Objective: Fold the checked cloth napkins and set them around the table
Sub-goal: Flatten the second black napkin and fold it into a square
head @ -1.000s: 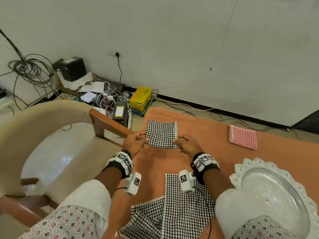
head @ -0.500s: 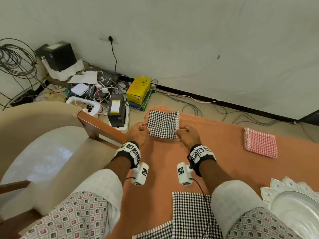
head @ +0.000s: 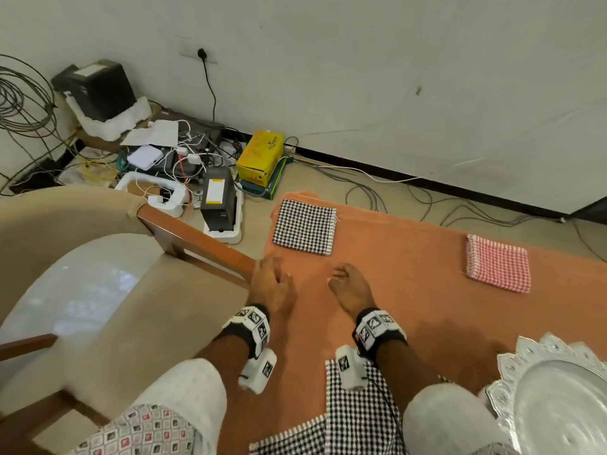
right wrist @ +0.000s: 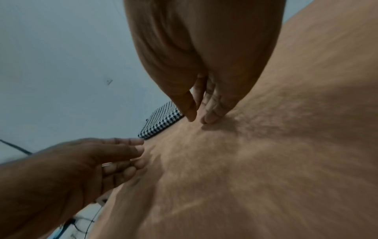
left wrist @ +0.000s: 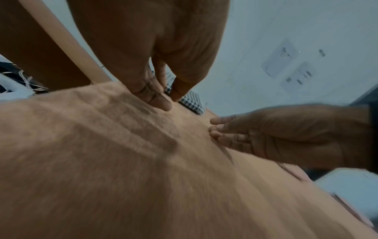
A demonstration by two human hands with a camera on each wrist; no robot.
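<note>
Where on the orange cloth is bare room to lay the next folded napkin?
Bare orange tablecloth lies between the folded black-checked napkin and the red-checked napkin, and also in front of the red one, toward the silver plate. The near edge is crowded: unfolded black-checked napkins and both forearms.

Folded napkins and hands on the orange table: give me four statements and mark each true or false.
1. The black-and-white folded napkin lies flat near the far left corner of the orange table. True.
2. The left hand grips that napkin. False: it holds nothing and is apart from it.
3. The red checked napkin lies to the right of the black-and-white one. True.
4. The right hand rests on the silver plate. False: it is over bare tablecloth, apart from the plate.
</note>
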